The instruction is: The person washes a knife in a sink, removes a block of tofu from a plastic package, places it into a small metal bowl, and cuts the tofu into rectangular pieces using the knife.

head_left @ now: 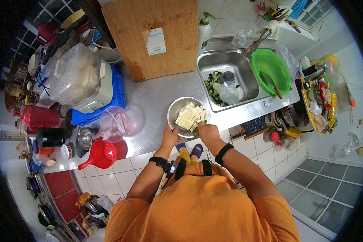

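Observation:
A round steel bowl (172,109) with pale white blocks cut into cubes (188,116), which look like tofu, is at the front edge of the metal counter. My left hand (170,136) grips its near-left rim, thumb up and fingers round the side. On the near-right rim, my right hand (209,132) is closed, with part of its fingers hidden behind the hand. I cannot tell whether the bowl rests on the counter or is slightly lifted.
Right of the bowl, a steel sink (250,86) holds green peelings and a plastic bag. Beside it a green basin (262,60) has a wooden-handled blade in it. A wooden board (121,32) leans at the back. A red dipper (103,155) and clear pitcher (115,123) stand left.

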`<state>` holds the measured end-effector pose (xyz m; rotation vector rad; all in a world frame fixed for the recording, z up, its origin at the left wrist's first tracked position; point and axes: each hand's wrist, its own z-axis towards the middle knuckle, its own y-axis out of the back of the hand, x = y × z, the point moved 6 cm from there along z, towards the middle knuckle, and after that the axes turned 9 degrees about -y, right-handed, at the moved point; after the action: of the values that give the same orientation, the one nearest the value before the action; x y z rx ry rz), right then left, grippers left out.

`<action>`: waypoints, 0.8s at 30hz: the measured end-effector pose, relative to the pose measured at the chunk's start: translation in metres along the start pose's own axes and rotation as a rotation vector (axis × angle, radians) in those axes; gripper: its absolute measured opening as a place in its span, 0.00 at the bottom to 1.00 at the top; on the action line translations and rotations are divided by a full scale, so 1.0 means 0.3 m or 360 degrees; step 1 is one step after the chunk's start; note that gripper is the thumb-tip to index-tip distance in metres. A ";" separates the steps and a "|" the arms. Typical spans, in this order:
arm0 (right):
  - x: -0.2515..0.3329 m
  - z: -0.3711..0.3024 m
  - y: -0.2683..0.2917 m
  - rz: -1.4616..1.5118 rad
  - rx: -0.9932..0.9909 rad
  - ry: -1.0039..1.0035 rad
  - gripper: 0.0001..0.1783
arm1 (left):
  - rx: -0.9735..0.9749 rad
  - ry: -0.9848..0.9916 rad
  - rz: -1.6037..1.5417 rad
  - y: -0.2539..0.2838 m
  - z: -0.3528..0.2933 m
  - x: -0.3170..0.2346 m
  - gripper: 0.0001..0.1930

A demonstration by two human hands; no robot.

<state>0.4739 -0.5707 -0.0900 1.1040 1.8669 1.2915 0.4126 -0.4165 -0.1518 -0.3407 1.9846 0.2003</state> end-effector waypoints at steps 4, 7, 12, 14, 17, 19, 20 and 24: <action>0.013 0.033 -0.015 0.0023 0.0158 -0.0111 0.09 | -0.0005 0.0097 -0.0125 0.012 0.008 0.029 0.17; 0.036 0.035 -0.016 -0.0024 0.0192 -0.0145 0.10 | -0.0022 0.0076 -0.0146 0.025 0.013 0.041 0.15; 0.058 0.021 -0.001 -0.0041 0.0313 -0.0176 0.15 | -0.0050 0.0113 -0.0087 0.021 0.008 0.045 0.16; 0.059 0.013 0.027 0.0010 0.0312 -0.0153 0.17 | -0.0056 0.0128 -0.0082 0.030 0.009 0.048 0.16; 0.046 -0.007 0.073 -0.0042 0.0386 -0.0091 0.18 | -0.0038 0.0079 -0.0090 0.037 0.011 0.018 0.16; 0.029 -0.022 0.041 -0.0146 0.0477 -0.0046 0.18 | -0.0069 0.0032 -0.0112 0.035 0.010 -0.013 0.16; 0.035 -0.026 0.046 -0.0152 0.0476 -0.0041 0.18 | -0.0074 0.0031 -0.0118 0.038 0.013 -0.006 0.16; 0.074 -0.028 0.046 -0.0162 0.0536 -0.0053 0.16 | -0.0112 0.0077 -0.0133 0.040 0.034 0.052 0.17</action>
<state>0.4607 -0.5523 -0.0747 1.1708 2.1377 0.9168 0.4113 -0.4045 -0.1704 -0.4769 2.0099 0.2107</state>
